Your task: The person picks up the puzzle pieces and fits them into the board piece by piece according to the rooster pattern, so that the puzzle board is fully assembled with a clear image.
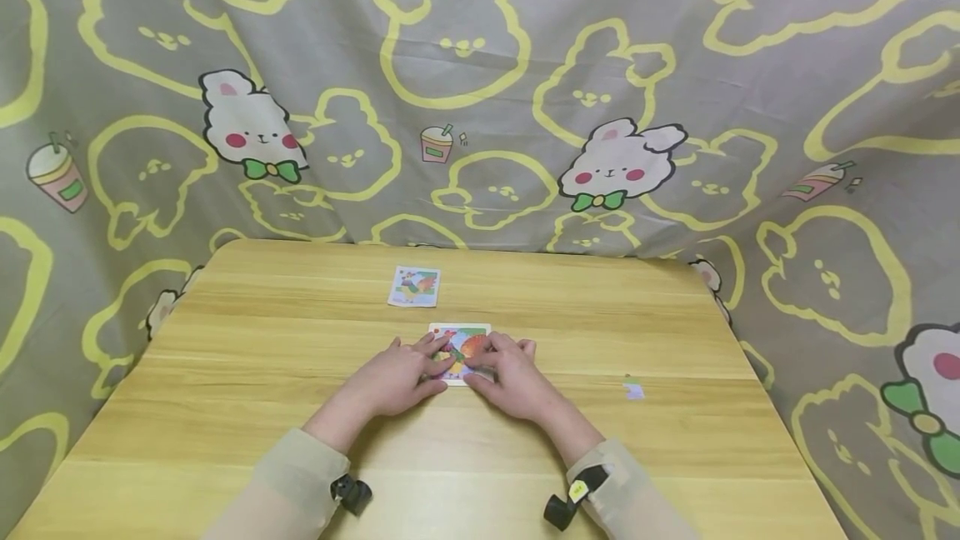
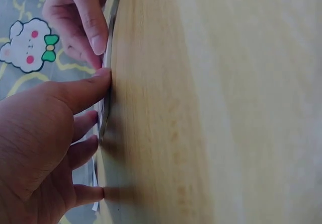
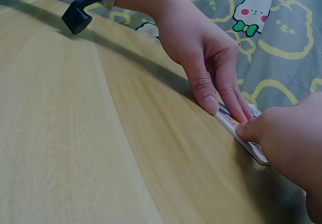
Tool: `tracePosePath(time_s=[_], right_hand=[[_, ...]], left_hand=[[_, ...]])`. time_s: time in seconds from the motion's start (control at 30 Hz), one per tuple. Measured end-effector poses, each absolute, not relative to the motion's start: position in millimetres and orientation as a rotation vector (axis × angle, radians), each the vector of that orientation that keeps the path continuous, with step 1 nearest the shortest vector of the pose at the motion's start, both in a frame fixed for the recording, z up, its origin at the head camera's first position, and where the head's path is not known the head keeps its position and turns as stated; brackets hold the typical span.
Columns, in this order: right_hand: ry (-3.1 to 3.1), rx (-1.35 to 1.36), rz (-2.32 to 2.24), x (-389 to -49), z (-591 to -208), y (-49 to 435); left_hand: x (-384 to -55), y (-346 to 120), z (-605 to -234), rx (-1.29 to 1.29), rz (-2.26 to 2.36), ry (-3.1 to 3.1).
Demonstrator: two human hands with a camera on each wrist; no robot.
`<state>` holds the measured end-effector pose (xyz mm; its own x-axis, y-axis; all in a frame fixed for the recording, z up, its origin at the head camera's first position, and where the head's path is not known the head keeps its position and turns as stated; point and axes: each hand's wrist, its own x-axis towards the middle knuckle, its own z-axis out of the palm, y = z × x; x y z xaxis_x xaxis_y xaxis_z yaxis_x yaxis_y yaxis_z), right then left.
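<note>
On the table lies a jigsaw puzzle (image 1: 457, 336) in a white-bordered board, with a colourful bird picture partly hidden by both hands. My left hand (image 1: 401, 375) rests at its left side. In the right wrist view, the thumb of that left hand (image 3: 201, 48) touches the near edge while other fingertips press on the picture. My right hand (image 1: 513, 375) is at the right side, its thumb and fingertips touching the board. In the left wrist view the right hand (image 2: 80, 17) reaches down to the board's edge. Whether anything lies under its fingertips is hidden.
A square picture card (image 1: 414, 287) with a similar bird lies behind the puzzle. A loose jigsaw piece (image 1: 633, 388) is to the right on the wooden table (image 1: 262, 340). A cartoon-printed curtain (image 1: 487, 65) hangs behind and around the table.
</note>
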<state>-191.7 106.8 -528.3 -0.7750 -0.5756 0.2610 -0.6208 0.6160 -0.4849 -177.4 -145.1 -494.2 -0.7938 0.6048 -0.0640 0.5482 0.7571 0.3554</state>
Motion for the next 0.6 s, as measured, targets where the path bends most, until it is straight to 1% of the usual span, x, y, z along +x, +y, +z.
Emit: tracePosePath(time_s=[0.2,0.43,0.6], right_hand=[[-2.748,1.015,0.861,-190.4,-531.3,105.3],[-2.738,0.993,0.896,-189.5,-533.5,106.0],[-2.747,1.000,0.896,-189.0,-529.4,106.2]], left_hand=[[-175.8,-143.5,-493.1,0.904,0.443,2.778],[-177.5,-139.9,-491.0,0.950,0.392,2.792],[-178.6,-137.7,-492.3,0.914,0.434,2.767]])
